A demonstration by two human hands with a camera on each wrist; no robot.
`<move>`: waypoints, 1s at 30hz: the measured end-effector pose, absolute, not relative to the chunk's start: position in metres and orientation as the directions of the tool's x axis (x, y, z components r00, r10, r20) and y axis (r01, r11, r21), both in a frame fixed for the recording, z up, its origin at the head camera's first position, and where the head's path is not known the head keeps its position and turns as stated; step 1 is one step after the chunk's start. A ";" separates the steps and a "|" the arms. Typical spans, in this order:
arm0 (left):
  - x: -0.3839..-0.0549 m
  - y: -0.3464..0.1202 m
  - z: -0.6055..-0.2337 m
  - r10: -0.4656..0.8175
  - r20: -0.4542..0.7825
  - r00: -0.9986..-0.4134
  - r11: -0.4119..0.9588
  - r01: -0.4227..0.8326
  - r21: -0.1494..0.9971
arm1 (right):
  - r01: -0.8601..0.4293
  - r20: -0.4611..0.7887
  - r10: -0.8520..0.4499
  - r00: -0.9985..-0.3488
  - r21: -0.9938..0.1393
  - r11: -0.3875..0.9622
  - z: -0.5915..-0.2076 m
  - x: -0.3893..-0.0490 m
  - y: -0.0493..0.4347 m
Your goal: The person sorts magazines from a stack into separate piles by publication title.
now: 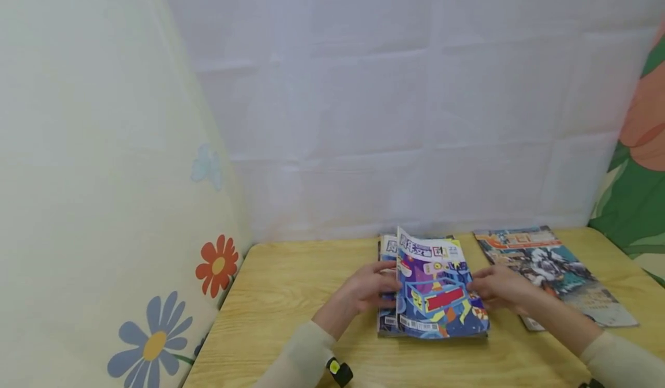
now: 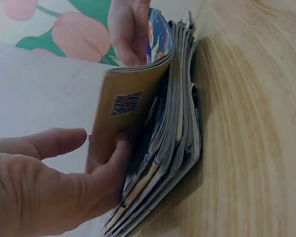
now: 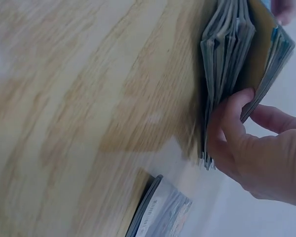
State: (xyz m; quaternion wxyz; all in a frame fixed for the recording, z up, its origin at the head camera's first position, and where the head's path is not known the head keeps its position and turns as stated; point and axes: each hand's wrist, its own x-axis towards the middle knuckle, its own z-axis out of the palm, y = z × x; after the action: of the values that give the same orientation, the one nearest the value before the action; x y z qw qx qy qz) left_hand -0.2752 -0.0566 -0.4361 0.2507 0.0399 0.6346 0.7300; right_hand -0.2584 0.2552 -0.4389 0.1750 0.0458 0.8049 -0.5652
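Observation:
A magazine [image 1: 441, 295] with a purple and blue cartoon cover lies raised at an angle over a stack of magazines [image 2: 172, 123]. My left hand [image 1: 371, 287] holds its left edge, with fingers against the yellowish back cover and the thumb by the edge in the left wrist view. On the opposite edge, my right hand [image 3: 261, 148] pinches the same magazine, fingers curled under it and thumb on the other side. The raised magazine bows, leaving a gap above the stack. Its back cover carries a QR code [image 2: 126, 103].
Right of the stack lies another magazine pile [image 1: 556, 278] with a dark, colourful cover, partly behind my right forearm. The wooden table [image 1: 280, 295] ends at a white cloth backdrop [image 1: 353, 116]. A flower-printed cloth [image 1: 156, 342] hangs along the left side.

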 end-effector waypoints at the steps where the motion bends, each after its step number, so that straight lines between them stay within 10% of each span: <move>1: -0.274 -0.056 -0.436 0.435 -0.262 -0.862 -0.070 -0.322 0.944 | 0.276 -0.335 -0.127 -0.933 -0.899 0.340 -0.439 -0.258 0.257; 30: -0.271 -0.066 -0.441 0.407 -0.255 -0.877 0.018 -0.271 0.962 | 0.376 -0.397 -0.176 -0.901 -0.916 0.137 -0.432 -0.253 0.268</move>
State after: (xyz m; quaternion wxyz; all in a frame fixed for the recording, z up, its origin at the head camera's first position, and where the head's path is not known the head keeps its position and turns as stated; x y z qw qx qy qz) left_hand -0.2711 -0.0662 -0.4408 0.2425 0.0506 0.6709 0.6989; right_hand -0.2535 0.2680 -0.4316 0.2113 0.0694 0.7238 -0.6532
